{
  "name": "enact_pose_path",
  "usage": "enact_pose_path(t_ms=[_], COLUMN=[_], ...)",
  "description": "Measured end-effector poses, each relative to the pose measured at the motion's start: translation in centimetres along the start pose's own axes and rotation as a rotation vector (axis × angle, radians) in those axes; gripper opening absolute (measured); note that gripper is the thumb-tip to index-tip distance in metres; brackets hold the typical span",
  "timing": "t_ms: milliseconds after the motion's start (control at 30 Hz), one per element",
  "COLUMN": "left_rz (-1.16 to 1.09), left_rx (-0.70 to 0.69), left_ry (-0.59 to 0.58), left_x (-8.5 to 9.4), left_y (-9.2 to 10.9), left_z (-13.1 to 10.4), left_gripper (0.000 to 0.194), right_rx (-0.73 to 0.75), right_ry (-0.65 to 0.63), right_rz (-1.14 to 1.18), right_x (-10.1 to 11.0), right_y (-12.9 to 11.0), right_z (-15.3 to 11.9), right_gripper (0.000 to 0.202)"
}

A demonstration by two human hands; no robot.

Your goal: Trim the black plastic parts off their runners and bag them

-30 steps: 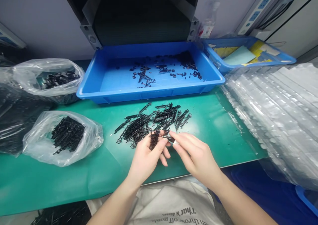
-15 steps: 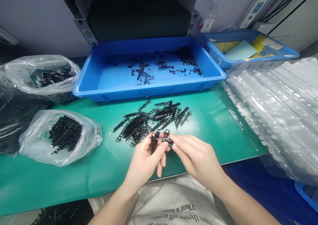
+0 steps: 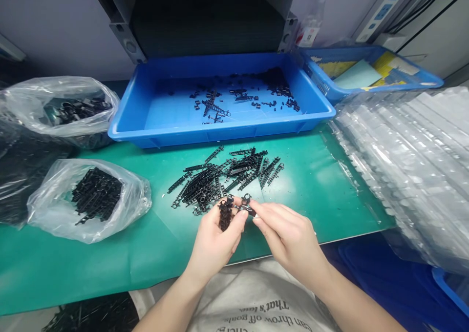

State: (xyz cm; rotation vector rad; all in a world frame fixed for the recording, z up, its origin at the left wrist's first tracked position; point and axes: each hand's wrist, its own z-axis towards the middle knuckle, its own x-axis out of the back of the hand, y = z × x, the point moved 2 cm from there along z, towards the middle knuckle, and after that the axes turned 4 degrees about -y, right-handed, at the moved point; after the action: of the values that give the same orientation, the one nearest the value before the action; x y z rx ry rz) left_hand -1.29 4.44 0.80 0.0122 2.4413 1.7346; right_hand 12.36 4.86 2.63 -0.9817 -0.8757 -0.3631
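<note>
My left hand (image 3: pixel 216 234) is closed around a small bundle of black plastic strips (image 3: pixel 225 214) with ring-shaped ends. Between the two hands is another black plastic piece (image 3: pixel 246 205) with a ring at its top; my left thumb presses near its lower end. The fingertips of my right hand (image 3: pixel 289 229) pinch this same piece from the right. Just beyond my hands lies a loose pile of black plastic strips (image 3: pixel 205 183) on the green tabletop (image 3: pixel 164 254). Fingers curled beneath the pieces are partly hidden.
A blue tray (image 3: pixel 220 135) with scattered black bits stands behind the pile. At left are two clear plastic bags (image 3: pixel 54 224) holding black parts. Stacked clear plastic trays (image 3: pixel 406 166) and a blue basket (image 3: pixel 318 80) with papers stand at right. The table's front edge is near my body.
The fingers of my left hand have curled in further beneath the pieces. The hands stay in nearly the same place, and the view has shifted slightly.
</note>
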Motion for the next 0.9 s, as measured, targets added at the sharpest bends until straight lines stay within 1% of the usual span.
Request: enact_pose_path(t_ms=[67, 133, 233, 300, 367, 433, 500, 533, 600, 667, 733, 767, 833, 900], left_rz=[-0.007, -0.021, -0.063, -0.079, -0.071, -0.067, -0.083, -0.097, -0.117, -0.111, -0.077, -0.058, -0.018, 0.040], left_rx=[-0.007, -0.010, 0.021, 0.059, 0.080, 0.063, 0.027, 0.010, -0.009, -0.009, 0.001, 0.011, 0.023, 0.008], left_ry=[0.008, 0.039, 0.071, 0.044, 0.008, 0.027, 0.100, 0.141, 0.213, 0.274, 0.306, 0.304, 0.286, 0.272], left_x=[0.1, 0.0, -0.1, -0.2, -0.1, 0.3, 1.1, 1.6, 2.7, 3.7, 4.4, 4.6, 4.9, 5.1], left_y=[-0.2, -0.4, -0.7, -0.9, -1.0, -0.8, -0.6, -0.5, -0.3, -0.4, -0.7, -0.9, -1.4, -1.8], left_z=[-0.1, -0.2, -0.5, -0.6, -0.6, -0.7, -0.8, -0.9, -1.1, -1.5, -1.8, -1.9, -2.0, -1.9], left_gripper=[0.020, 0.018, 0.018, 0.022, 0.023, 0.021, 0.018, 0.017, 0.018, 0.021, 0.021, 0.021, 0.021, 0.022], right_rx=[-0.002, -0.013, -0.023, -0.025, -0.061, -0.148, -0.226, -0.241, -0.217, -0.152, -0.097, -0.077, -0.050, -0.019], right_ry=[0.033, 0.081, 0.122, 0.111, 0.089, 0.031, -0.069, -0.127, -0.231, -0.343, -0.446, -0.481, -0.507, -0.501], right_rz=[-0.016, -0.038, -0.047, 0.005, 0.056, 0.030, -0.037, -0.059, -0.062, -0.061, -0.088, -0.103, -0.119, -0.098], right_x=[-0.3, -0.6, -1.0, -1.0, -1.1, -1.2, -1.5, -1.6, -1.9, -2.3, -2.5, -2.6, -2.7, -2.6], right_y=[-0.2, -0.4, -0.5, -0.2, 0.4, 1.3, 2.1, 2.4, 2.7, 2.7, 2.6, 2.6, 2.8, 3.1], right_z=[-0.1, -0.2, -0.3, -0.2, -0.1, 0.3, 0.7, 0.9, 1.5, 2.1, 2.7, 3.0, 3.4, 3.6], right_gripper=[0.027, 0.027, 0.028, 0.028, 0.028, 0.028, 0.028, 0.027, 0.025, 0.030, 0.034, 0.032, 0.026, 0.020])
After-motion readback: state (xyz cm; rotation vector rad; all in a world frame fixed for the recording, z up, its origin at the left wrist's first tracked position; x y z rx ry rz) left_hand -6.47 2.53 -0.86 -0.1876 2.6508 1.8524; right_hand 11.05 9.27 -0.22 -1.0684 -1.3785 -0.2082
